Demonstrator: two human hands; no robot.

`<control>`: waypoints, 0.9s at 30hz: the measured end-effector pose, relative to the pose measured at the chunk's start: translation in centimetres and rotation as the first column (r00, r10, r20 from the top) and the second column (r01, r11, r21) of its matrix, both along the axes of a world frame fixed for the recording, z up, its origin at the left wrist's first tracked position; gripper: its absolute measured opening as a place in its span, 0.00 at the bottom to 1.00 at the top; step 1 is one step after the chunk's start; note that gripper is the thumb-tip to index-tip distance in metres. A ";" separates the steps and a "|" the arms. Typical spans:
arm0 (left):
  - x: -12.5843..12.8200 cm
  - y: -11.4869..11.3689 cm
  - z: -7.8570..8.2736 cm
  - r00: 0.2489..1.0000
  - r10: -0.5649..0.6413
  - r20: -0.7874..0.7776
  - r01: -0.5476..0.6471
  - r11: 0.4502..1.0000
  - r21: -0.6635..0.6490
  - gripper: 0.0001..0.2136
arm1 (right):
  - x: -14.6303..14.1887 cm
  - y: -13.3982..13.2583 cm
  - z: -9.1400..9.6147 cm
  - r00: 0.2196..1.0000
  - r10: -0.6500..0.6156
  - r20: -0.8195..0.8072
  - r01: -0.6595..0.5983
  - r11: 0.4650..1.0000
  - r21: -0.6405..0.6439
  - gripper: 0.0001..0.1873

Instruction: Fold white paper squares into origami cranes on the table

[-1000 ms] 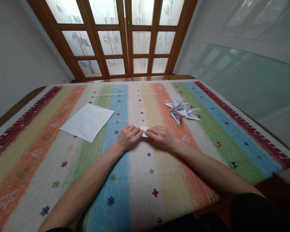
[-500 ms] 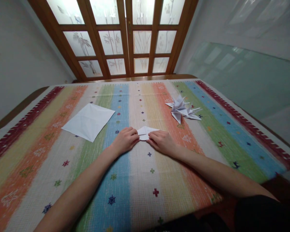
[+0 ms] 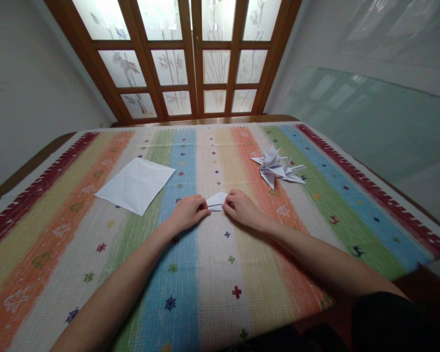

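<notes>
A small piece of folded white paper (image 3: 216, 201) lies between my hands at the middle of the table. My left hand (image 3: 189, 211) pinches its left end between thumb and fingers. At the right end my right hand (image 3: 241, 207) grips it the same way, with the fingertips curled over the edge. Part of the paper is hidden behind the fingers of both hands. A crease runs across its near side, and a peaked flap points away from me.
To the left lies a creased square sheet of white paper (image 3: 137, 185). Several folded paper cranes (image 3: 274, 166) sit clustered at the right. A striped tablecloth (image 3: 212, 293) covers the table. Beyond its far edge stand wooden doors (image 3: 192, 105) with frosted panes.
My right fingers have shifted slightly up along the paper's right end. The paper looks narrower, with its near part folded or tilted. The sheet and cranes have stayed in place.
</notes>
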State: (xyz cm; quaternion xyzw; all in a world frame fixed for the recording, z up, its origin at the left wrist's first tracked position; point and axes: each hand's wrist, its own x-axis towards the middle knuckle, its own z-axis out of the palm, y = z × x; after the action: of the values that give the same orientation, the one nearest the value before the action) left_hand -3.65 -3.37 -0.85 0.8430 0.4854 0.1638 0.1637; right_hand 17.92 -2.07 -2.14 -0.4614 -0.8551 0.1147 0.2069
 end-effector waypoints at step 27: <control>2.7 -4.1 0.8 0.932 -0.103 -0.347 0.169 0.972 0.164 0.34 | -0.1 0.3 0.0 1.000 -0.027 -0.002 0.027 0.993 -0.117 0.11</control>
State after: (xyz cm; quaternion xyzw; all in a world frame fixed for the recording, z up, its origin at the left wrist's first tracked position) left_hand -0.91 -7.47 -0.07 0.9020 0.4285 0.0519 0.0079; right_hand 17.78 -1.76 -2.11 -0.4841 -0.8402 0.1626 0.1824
